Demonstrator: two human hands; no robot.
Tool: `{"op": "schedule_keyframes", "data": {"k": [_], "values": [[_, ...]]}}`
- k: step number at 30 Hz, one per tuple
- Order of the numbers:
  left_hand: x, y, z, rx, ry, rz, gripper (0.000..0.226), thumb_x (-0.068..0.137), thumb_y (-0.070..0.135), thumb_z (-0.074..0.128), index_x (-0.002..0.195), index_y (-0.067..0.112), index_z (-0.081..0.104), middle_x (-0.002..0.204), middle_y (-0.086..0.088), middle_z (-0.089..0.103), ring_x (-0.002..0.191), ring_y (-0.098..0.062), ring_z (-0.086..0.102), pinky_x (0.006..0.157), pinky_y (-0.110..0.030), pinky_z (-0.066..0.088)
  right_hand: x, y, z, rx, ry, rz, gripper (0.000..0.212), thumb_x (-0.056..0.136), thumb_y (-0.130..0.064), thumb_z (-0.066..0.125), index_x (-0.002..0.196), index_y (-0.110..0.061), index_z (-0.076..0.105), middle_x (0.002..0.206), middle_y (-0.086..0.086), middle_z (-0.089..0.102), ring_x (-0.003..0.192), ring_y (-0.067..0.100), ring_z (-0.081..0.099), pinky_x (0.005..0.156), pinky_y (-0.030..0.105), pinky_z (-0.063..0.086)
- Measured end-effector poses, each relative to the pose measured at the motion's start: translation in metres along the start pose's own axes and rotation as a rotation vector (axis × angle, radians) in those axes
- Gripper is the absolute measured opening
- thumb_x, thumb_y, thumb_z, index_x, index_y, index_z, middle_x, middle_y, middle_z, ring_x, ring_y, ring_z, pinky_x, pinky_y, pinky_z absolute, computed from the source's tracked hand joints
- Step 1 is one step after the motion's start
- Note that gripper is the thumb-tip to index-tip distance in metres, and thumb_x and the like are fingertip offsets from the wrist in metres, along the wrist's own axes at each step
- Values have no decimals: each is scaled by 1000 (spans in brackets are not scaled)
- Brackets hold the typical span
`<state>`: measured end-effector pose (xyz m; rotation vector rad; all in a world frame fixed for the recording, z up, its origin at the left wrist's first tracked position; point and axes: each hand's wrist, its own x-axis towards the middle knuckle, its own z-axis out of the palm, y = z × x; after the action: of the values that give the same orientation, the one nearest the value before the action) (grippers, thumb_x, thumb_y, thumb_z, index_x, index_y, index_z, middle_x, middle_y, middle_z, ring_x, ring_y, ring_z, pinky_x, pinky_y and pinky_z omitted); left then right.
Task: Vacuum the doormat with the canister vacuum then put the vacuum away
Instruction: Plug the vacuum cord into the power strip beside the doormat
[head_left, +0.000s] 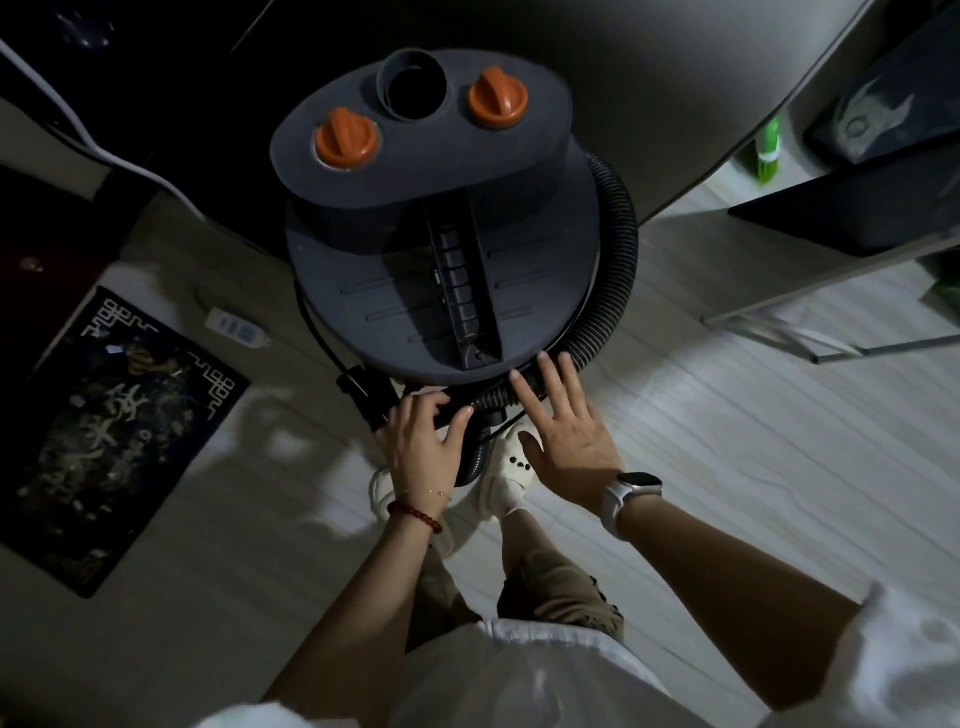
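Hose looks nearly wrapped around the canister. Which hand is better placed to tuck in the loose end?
Probably the left hand: it grips the black ribbed hose at its loose end by the dark grey canister vacuum. The right hand only rests flat on the coil.

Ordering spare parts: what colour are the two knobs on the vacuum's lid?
Orange knobs, seen clearly in the head view.

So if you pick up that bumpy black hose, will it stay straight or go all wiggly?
Probably wiggly. The ribbed hose already curves around the vacuum, so it likely bends easily and would droop if lifted. Its ridges should give some grip where the right hand touches it with straight fingers. It looks hollow, so probably light.
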<state>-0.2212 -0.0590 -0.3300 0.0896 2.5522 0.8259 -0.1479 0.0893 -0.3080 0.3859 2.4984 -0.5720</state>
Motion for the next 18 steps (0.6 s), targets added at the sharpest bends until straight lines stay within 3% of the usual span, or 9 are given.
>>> {"op": "schedule_keyframes", "data": {"k": [3,6,8,10,12,14,16,18], "values": [[-3,-1,-10,64,-70,128,37,82,43,48,81,10,65,83,-8,63,86,-33,58,78,-40,38,-1,2,-4,143,38,-17,67,95,-26,42,144,-32,-4,152,-5,-17,136,12,-24,112,35,19],[-2,11,-27,-39,-196,127,22,91,23,53,90,3,58,85,-12,62,84,-31,57,74,-40,44,-3,-7,-14,471,300,68,48,95,-17,46,141,-14,34,150,5,29,141,14,13,110,32,26],[-5,28,-39,-87,-248,206,15,92,16,52,94,1,54,79,-6,58,75,-23,55,66,-36,43,-1,-14,-24,646,437,211,37,95,-18,44,130,-7,48,128,11,54,122,20,46,100,33,39],[-10,45,-52,-98,-270,312,18,92,19,52,95,1,54,78,0,53,73,-20,53,65,-36,41,5,-23,-44,1125,423,414,25,98,-21,42,111,-7,57,100,9,65,90,18,60,79,29,48],[-11,62,-63,-112,-299,364,18,92,19,54,97,2,56,78,4,53,76,-20,55,68,-32,41,13,-24,-69,1686,361,542,27,99,-23,39,78,-12,53,67,1,67,64,13,60,62,23,46],[-9,80,-70,-131,-306,402,15,91,16,56,99,3,59,80,6,54,79,-18,58,71,-31,44,20,-17,-95,1985,364,507,32,98,-18,39,67,-13,45,49,-4,58,56,11,55,60,21,43],[-5,99,-71,-180,-284,426,14,89,15,59,99,5,61,81,7,57,77,-10,57,72,-26,45,30,-13,-121,2061,411,409,28,96,-11,39,69,-12,45,51,-2,48,53,11,45,57,22,37],[0,114,-72,-237,-245,429,12,89,16,58,96,7,61,77,7,58,72,-3,55,69,-21,44,40,-15,-144,1969,466,369,26,96,-7,36,73,-13,48,58,-1,41,52,11,38,54,22,34]]}}
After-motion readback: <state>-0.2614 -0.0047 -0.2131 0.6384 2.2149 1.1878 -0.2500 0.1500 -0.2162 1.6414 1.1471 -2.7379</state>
